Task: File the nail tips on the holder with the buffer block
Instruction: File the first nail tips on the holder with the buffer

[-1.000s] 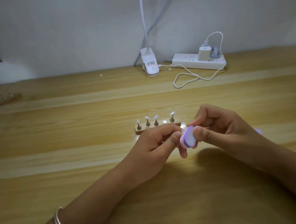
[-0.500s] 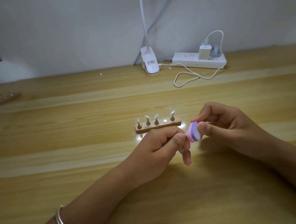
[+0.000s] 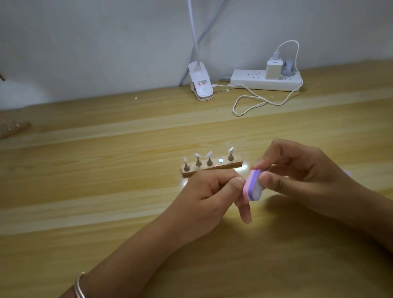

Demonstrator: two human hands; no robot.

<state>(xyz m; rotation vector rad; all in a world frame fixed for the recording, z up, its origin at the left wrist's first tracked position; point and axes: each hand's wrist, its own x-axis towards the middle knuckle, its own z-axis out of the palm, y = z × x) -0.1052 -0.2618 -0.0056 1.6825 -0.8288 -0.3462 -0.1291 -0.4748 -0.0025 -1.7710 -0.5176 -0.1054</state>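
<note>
Within right grip (image 3: 302,172): buffer block (image 3: 253,186) (tilted)

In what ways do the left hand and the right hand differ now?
The right hand pinches the buffer block; the left hand is curled, its contents hidden. The left hand's wrist carries a bracelet; the right hand's is bare. Both are just in front of the holder.

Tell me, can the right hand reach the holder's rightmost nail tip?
Probably yes: the right hand, gripping the buffer block, is close to the holder; nothing blocks that nail tip.
</note>
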